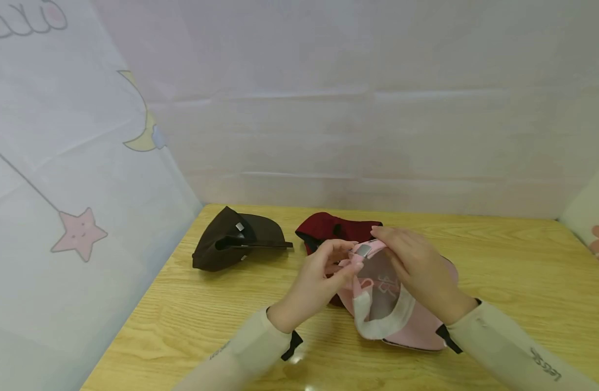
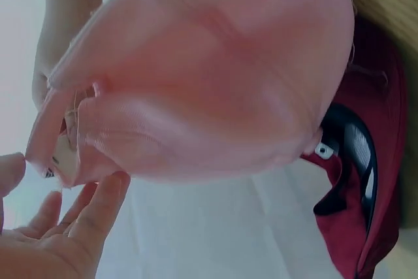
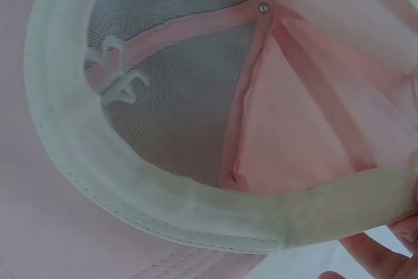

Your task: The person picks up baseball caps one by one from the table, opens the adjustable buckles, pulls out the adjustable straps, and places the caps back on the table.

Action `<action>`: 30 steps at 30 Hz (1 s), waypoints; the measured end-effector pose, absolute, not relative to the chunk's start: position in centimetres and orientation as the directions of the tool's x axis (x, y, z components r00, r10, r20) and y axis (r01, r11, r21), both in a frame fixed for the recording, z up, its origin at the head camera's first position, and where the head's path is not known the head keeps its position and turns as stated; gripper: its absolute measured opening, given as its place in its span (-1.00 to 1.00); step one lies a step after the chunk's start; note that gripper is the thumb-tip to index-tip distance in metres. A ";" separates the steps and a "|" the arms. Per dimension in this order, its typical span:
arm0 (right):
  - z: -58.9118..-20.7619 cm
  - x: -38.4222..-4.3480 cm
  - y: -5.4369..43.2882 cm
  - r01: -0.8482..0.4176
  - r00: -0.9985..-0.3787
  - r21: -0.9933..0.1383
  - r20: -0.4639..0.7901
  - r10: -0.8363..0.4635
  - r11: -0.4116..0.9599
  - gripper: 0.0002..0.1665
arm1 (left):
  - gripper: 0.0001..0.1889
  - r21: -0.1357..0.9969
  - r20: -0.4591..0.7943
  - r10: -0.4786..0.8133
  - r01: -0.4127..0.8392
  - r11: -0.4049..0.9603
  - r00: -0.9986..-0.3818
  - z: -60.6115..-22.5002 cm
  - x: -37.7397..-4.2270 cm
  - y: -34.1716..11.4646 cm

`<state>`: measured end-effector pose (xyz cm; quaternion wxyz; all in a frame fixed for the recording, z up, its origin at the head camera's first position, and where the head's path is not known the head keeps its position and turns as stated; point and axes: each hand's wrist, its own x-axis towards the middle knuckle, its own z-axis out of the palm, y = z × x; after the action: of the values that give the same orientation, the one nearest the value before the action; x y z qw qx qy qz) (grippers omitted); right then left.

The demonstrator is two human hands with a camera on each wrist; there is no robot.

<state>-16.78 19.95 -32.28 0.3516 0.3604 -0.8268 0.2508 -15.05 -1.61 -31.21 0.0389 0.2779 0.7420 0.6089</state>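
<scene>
A pink baseball cap (image 1: 421, 331) is held tilted above the wooden table, its white inner sweatband (image 3: 163, 207) and mesh lining turned toward the head camera. My left hand (image 1: 311, 279) pinches the adjustable strap at the back, beside a metal buckle (image 1: 364, 250). In the left wrist view the thumb (image 2: 10, 171) and fingers of that hand lie around the strap end. From the other side, my right hand (image 1: 418, 266) grips the cap's back edge near the strap. Its fingers (image 3: 372, 256) show at the sweatband in the right wrist view.
Behind the pink cap lies a dark red cap (image 1: 323, 225), partly hidden by it and my left hand. A dark brown cap (image 1: 226, 241) rests on its side at the table's back left. Cloth backdrops (image 1: 289, 141) rise behind and beside the wooden table (image 1: 182, 331).
</scene>
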 end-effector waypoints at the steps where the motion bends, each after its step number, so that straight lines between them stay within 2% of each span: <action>1: -32.2 -16.8 19.9 -0.772 -0.489 -0.153 0.764 -0.421 0.617 -0.43 | -0.67 0.902 0.309 0.462 0.410 0.135 -0.831 -31.1 -15.2 -1.7; 3: -32.0 -16.7 20.0 -0.775 -0.478 -0.137 0.766 -0.430 0.617 -0.49 | -0.68 0.848 0.363 0.470 0.494 0.192 -0.805 -30.9 -15.3 -1.8; 6: -31.7 -16.6 20.0 -0.775 -0.480 -0.130 0.758 -0.442 0.619 -0.73 | -0.70 0.762 0.428 0.499 0.598 0.249 -0.754 -30.6 -15.6 -2.0; 7: -31.6 -16.6 20.0 -0.773 -0.482 -0.128 0.756 -0.443 0.621 -0.71 | -0.70 0.726 0.447 0.514 0.632 0.270 -0.733 -30.5 -15.7 -2.0; 10: -31.4 -16.5 19.9 -0.775 -0.484 -0.132 0.752 -0.447 0.618 -0.47 | -0.70 0.596 0.519 0.562 0.744 0.301 -0.644 -30.2 -16.2 -2.1; 11: -31.4 -16.5 19.9 -0.776 -0.482 -0.129 0.753 -0.448 0.618 -0.52 | -0.70 0.550 0.541 0.578 0.777 0.305 -0.610 -30.1 -16.4 -2.2; 13: -31.3 -16.5 19.8 -0.776 -0.476 -0.121 0.757 -0.448 0.619 -0.74 | -0.69 0.471 0.572 0.605 0.826 0.311 -0.554 -29.9 -16.7 -2.2; 14: -31.3 -16.5 19.8 -0.774 -0.474 -0.117 0.759 -0.447 0.622 -0.77 | -0.68 0.446 0.580 0.616 0.840 0.308 -0.533 -29.8 -16.8 -2.2; 16: -31.3 -16.4 19.7 -0.769 -0.473 -0.110 0.761 -0.445 0.630 -0.61 | -0.67 0.399 0.586 0.638 0.863 0.311 -0.500 -29.6 -17.0 -2.3; 18: -31.3 -16.4 19.6 -0.763 -0.475 -0.105 0.761 -0.443 0.638 -0.52 | -0.64 0.356 0.583 0.658 0.878 0.320 -0.476 -29.4 -17.1 -2.3; 20: -31.2 -16.3 19.5 -0.762 -0.474 -0.103 0.761 -0.443 0.639 -0.64 | -0.62 0.323 0.580 0.673 0.888 0.327 -0.458 -29.3 -17.1 -2.2; 23: -31.2 -16.2 19.4 -0.761 -0.468 -0.097 0.766 -0.440 0.641 -0.64 | -0.61 0.294 0.578 0.684 0.895 0.335 -0.445 -29.2 -17.1 -2.1; 27: -31.2 -16.0 19.1 -0.753 -0.459 -0.081 0.776 -0.433 0.653 -0.40 | -0.61 0.305 0.569 0.684 0.890 0.339 -0.456 -29.2 -17.1 -2.1; 30: -31.2 -15.9 18.9 -0.746 -0.455 -0.068 0.778 -0.433 0.663 -0.38 | -0.60 0.320 0.544 0.695 0.882 0.346 -0.470 -29.3 -17.1 -2.0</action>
<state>-15.94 18.94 -31.21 0.3817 0.3557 -0.8281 0.2048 -17.10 -1.96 -29.31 -0.1585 0.4897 0.8050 0.2951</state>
